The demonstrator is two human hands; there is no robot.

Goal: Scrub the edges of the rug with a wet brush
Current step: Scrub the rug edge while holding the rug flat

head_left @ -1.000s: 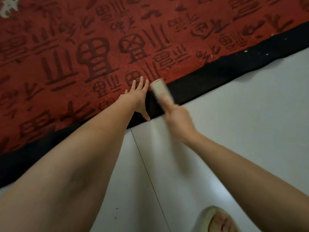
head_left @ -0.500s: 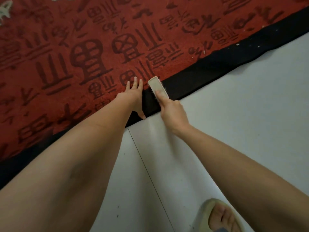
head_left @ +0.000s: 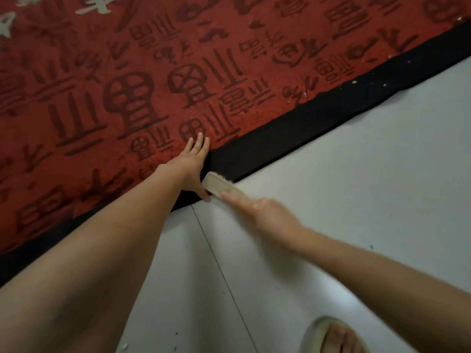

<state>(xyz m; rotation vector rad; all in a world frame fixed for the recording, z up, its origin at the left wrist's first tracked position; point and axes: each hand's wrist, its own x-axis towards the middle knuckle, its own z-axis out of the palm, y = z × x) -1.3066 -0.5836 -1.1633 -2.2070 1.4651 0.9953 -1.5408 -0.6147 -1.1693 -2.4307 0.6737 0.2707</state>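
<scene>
Since the earlier frame the pale wooden scrubbing brush (head_left: 220,186) had been drawn back, from the inner side of the black fabric border (head_left: 293,128) of the red patterned rug (head_left: 127,72) down to its outer edge, where the border met the light grey floor (head_left: 356,187). The right hand (head_left: 265,215) was blurred from the motion. Its fingers lay along the back of the brush and held it, with the bristles turned toward the border.

The left hand (head_left: 193,161) lay flat, fingers straight and close together, on the rug just beside the brush. Its thumb reached down over the border, almost touching the end of the brush.

I judged that the next stroke could hit this thumb, because the two were so near. A strong pull could also carry the brush fully off the border onto the floor, or lift the rug edge if the left hand pressed too lightly. A foot in a pale sandal (head_left: 331,337) stood well apart on the floor.
</scene>
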